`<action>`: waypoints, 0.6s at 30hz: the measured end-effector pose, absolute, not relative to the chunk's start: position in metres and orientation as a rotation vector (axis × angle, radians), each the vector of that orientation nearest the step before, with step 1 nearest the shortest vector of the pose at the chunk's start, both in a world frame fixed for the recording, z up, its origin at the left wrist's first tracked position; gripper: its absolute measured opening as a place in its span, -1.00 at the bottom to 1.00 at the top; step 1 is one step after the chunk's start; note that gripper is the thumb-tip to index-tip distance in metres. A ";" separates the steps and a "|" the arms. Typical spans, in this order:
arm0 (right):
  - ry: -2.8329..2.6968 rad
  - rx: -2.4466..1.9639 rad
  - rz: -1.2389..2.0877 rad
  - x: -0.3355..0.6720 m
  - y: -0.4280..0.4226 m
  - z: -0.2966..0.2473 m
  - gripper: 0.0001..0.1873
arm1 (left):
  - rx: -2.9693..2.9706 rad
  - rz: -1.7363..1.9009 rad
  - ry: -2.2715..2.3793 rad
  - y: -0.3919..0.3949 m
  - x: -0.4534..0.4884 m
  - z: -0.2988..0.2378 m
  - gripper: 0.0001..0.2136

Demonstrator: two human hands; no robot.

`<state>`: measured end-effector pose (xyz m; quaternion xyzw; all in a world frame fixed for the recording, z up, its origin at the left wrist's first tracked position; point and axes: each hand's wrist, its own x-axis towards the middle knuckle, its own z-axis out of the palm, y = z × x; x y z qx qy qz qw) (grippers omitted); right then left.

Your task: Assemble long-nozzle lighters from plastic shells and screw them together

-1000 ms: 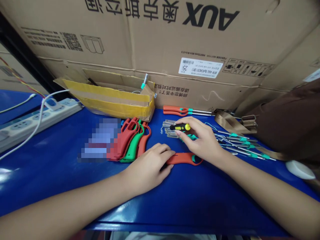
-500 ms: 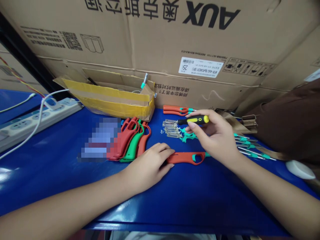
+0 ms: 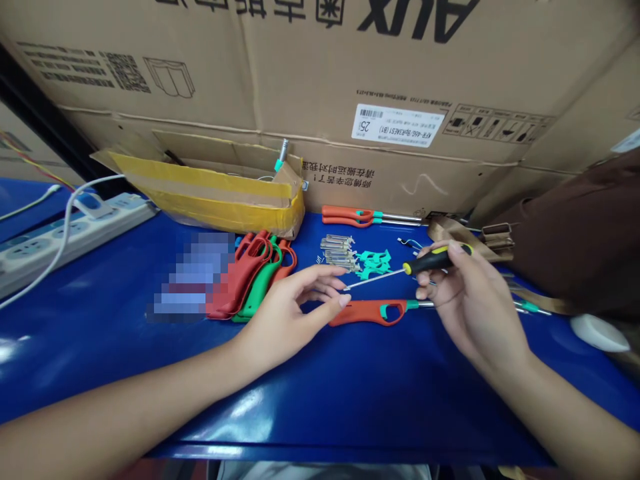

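Note:
My right hand (image 3: 473, 300) is closed round a black-and-yellow screwdriver (image 3: 434, 260), its thin shaft pointing left. The tip reaches the fingers of my left hand (image 3: 295, 303), whose thumb and fingers are apart; a tiny part at the tip is too small to make out. Below the shaft lies an orange gas lighter (image 3: 367, 313) with a teal trigger and metal tube, one end near my left thumb. Behind it lie teal triggers (image 3: 374, 262) and small clear tanks with metal fittings (image 3: 338, 252). Red lighter shells (image 3: 245, 273) and a green lighter shell (image 3: 257, 290) lie left of my left hand.
A cardboard box with yellow tape (image 3: 210, 200) stands at the back. Two orange lighters (image 3: 350, 216) lie beside it. A power strip (image 3: 65, 233) is at the left. Brown fabric (image 3: 575, 233) and a white rounded object (image 3: 599, 333) are at the right. A large carton (image 3: 300, 87) forms the back wall.
My right hand has turned the screwdriver round, from its handle pointing right over the tanks to its tip pointing left. My left hand has lifted off the orange lighter and opened.

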<state>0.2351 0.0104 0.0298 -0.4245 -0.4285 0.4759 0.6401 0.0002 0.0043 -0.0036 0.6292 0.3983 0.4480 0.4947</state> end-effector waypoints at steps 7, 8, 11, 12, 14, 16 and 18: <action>-0.967 -0.990 1.180 0.237 0.012 0.016 -0.80 | 1.820 1.044 0.983 0.004 -0.003 0.005 -0.90; -0.972 -0.994 1.180 0.238 0.012 0.015 -0.81 | 1.858 1.039 0.983 0.004 -0.003 0.005 -0.92; -0.998 -1.013 1.170 0.239 0.012 0.013 -0.80 | 1.945 1.045 0.962 0.005 -0.004 0.005 -0.92; -1.003 -1.016 1.168 0.239 0.012 0.013 -0.80 | 1.964 1.049 0.958 0.005 -0.004 0.005 -0.93; -0.995 -1.014 1.180 0.239 0.013 0.011 -0.80 | 1.983 1.049 0.961 0.005 -0.003 0.006 -0.94; -0.973 -1.010 1.200 0.239 0.013 0.010 -0.80 | 1.985 1.045 0.973 0.004 -0.003 0.006 -0.94; -0.955 -1.011 1.219 0.239 0.013 0.009 -0.80 | 1.980 1.036 0.998 0.004 -0.003 0.006 -0.93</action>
